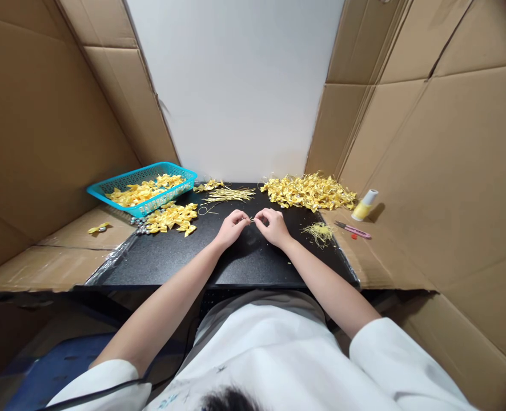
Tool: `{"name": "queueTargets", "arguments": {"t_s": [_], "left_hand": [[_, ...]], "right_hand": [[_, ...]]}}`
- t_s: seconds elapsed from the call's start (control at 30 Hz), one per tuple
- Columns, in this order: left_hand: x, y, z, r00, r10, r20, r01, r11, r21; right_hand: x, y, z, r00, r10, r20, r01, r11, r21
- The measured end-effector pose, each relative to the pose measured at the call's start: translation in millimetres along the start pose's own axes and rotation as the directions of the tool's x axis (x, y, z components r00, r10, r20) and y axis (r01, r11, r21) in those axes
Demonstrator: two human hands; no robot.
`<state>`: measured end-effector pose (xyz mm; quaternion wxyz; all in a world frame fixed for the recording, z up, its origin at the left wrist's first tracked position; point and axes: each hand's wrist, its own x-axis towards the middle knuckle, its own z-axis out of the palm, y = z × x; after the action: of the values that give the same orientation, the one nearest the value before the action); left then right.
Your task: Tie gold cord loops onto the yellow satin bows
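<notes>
My left hand (231,226) and my right hand (270,225) meet over the middle of the black table (180,260). Both are curled in a pinch on a thin gold wire (252,218) stretched between their fingertips. A bundle of gold wires (229,195) lies just beyond the hands. Yellow ribbon bows (172,217) sit in a small heap to the left of my left hand. A bigger heap of yellow bows (308,192) lies at the back right.
A turquoise basket (107,191) with yellow bows stands at the back left. Yellow wire scraps (319,230), pink snips (353,230) and a yellow spool (365,205) lie to the right. Cardboard walls (441,160) enclose both sides. One bow (99,228) lies on the left cardboard.
</notes>
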<state>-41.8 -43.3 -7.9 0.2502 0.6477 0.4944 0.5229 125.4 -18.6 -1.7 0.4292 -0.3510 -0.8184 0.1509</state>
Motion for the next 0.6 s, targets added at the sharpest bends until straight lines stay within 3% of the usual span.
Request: {"name": "queueTargets", "arguments": {"t_s": [0.3, 0.6], "left_hand": [[-3.7, 5.3, 1.4, 0.997, 0.057, 0.052, -0.063, 0.991, 0.116], [-2.1, 2.1, 1.7, 0.989, 0.107, 0.103, -0.119, 0.985, 0.123]], "right_hand": [[-2.0, -1.6, 0.1, 1.000, -0.024, 0.013, 0.025, 0.997, -0.070], [-2.6, -0.6, 2.6, 0.999, -0.034, 0.015, 0.035, 0.997, -0.074]]}}
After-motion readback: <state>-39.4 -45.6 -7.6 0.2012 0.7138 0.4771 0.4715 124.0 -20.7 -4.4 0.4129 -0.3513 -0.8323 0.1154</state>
